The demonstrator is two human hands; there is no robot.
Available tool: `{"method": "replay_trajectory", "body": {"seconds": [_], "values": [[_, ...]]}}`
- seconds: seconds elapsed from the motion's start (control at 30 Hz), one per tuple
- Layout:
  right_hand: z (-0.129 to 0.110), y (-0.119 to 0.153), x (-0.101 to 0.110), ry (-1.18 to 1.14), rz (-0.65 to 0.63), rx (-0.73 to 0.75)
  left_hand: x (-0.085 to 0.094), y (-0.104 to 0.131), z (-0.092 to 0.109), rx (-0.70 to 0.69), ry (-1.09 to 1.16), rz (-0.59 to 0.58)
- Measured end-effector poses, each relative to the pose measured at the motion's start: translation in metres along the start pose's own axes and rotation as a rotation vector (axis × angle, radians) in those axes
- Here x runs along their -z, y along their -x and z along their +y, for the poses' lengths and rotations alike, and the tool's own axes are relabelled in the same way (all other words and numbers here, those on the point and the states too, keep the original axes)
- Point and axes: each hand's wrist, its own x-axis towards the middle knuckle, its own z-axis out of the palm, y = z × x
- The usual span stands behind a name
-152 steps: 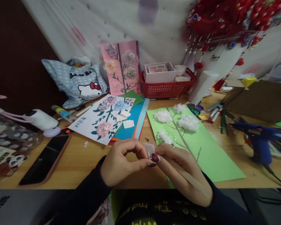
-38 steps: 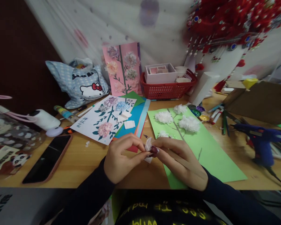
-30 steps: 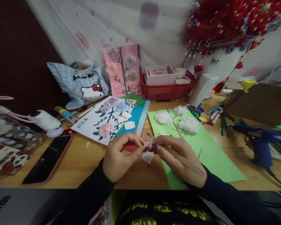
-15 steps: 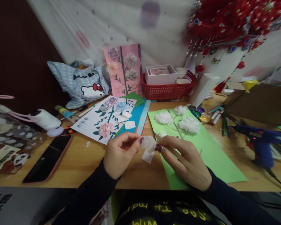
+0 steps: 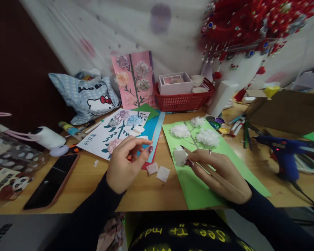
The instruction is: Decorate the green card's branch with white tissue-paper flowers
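Note:
My right hand (image 5: 217, 170) is closed round a long brown pencil-like stick (image 5: 209, 170), its dark tip pointing up and left. A thin white paper square (image 5: 180, 157) is pinched at its fingertips, above the left side of the green sheet (image 5: 199, 195). White tissue flowers (image 5: 208, 137) and a gray stem lie on that sheet. Over the table's middle, my left hand (image 5: 128, 162) has thumb and forefinger close together; whether anything tiny is between them cannot be made out. Two white paper squares (image 5: 163, 173) lie on the table between the hands.
A white sheet with coloured flowers (image 5: 99, 139) lies behind my left hand. A phone (image 5: 52, 181) is at the left. Farther back stand a red basket (image 5: 183, 101), a pink flower picture (image 5: 136, 80) and a bag (image 5: 89, 97). A blue glue gun (image 5: 285, 153) is at the right.
My hands have moved apart. The thin paper that was between them is now at my right fingertips only, farther right. Two squares now show on the table. The view has shifted slightly.

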Motion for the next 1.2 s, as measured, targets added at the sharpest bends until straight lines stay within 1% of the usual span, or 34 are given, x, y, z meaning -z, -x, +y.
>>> {"method": "replay_trajectory", "body": {"seconds": [0.03, 0.07, 0.13, 0.17, 0.2, 0.23, 0.3, 0.33, 0.4, 0.47, 0.53, 0.57, 0.63, 0.7, 0.77, 0.83, 0.9, 0.97, 1.07, 1.13, 1.2], "values": [[0.001, 0.0, 0.003, 0.005, -0.004, 0.033, -0.003, -0.006, 0.005, 0.02, 0.08, -0.108], [0.001, 0.0, 0.006, 0.014, -0.001, 0.058, -0.009, -0.012, 0.009, 0.071, 0.166, -0.241], [0.002, -0.001, 0.01, 0.037, 0.017, 0.088, -0.024, -0.024, 0.015, 0.216, 0.336, -0.513], [0.002, -0.001, 0.011, 0.048, 0.027, 0.095, -0.033, -0.029, 0.016, 0.296, 0.422, -0.597], [0.002, -0.001, 0.012, 0.057, 0.033, 0.098, -0.041, -0.033, 0.016, 0.382, 0.504, -0.647], [0.003, -0.001, 0.014, 0.063, 0.036, 0.099, -0.049, -0.035, 0.016, 0.459, 0.574, -0.655], [0.005, -0.001, 0.016, 0.062, 0.032, 0.082, -0.06, -0.039, 0.014, 0.574, 0.693, -0.593], [0.006, -0.001, 0.019, 0.054, 0.027, 0.064, -0.063, -0.04, 0.013, 0.605, 0.735, -0.548], [0.011, 0.0, 0.026, 0.026, 0.03, 0.016, -0.065, -0.041, 0.01, 0.625, 0.788, -0.481], [0.019, 0.003, 0.036, -0.023, 0.06, -0.041, -0.063, -0.042, 0.007, 0.596, 0.784, -0.452], [0.028, 0.008, 0.045, -0.105, 0.086, -0.108, -0.058, -0.042, 0.005, 0.534, 0.717, -0.457], [0.032, 0.011, 0.049, -0.151, 0.08, -0.141, -0.056, -0.042, 0.004, 0.496, 0.665, -0.47], [0.039, 0.016, 0.051, -0.241, 0.006, -0.184, -0.052, -0.041, 0.001, 0.433, 0.558, -0.505], [0.041, 0.018, 0.047, -0.304, -0.118, -0.195, -0.05, -0.04, -0.001, 0.402, 0.474, -0.534], [0.039, 0.017, 0.037, -0.325, -0.217, -0.199, -0.048, -0.038, -0.004, 0.382, 0.405, -0.543], [0.035, 0.013, 0.024, -0.313, -0.252, -0.196, -0.048, -0.037, -0.006, 0.351, 0.34, -0.558], [0.032, 0.011, 0.013, -0.252, -0.28, -0.165, -0.046, -0.037, -0.008, 0.3, 0.277, -0.612], [0.03, 0.01, 0.005, -0.132, -0.263, -0.136, -0.043, -0.038, -0.008, 0.217, 0.198, -0.69], [0.031, 0.013, 0.002, 0.007, -0.134, -0.158, -0.04, -0.045, -0.006, 0.038, 0.031, -0.803], [0.033, 0.016, 0.003, 0.035, -0.049, -0.207, -0.041, -0.051, -0.005, -0.071, -0.06, -0.872], [0.036, 0.019, 0.005, 0.043, -0.01, -0.244, -0.047, -0.056, -0.006, -0.162, -0.087, -0.921]]}}
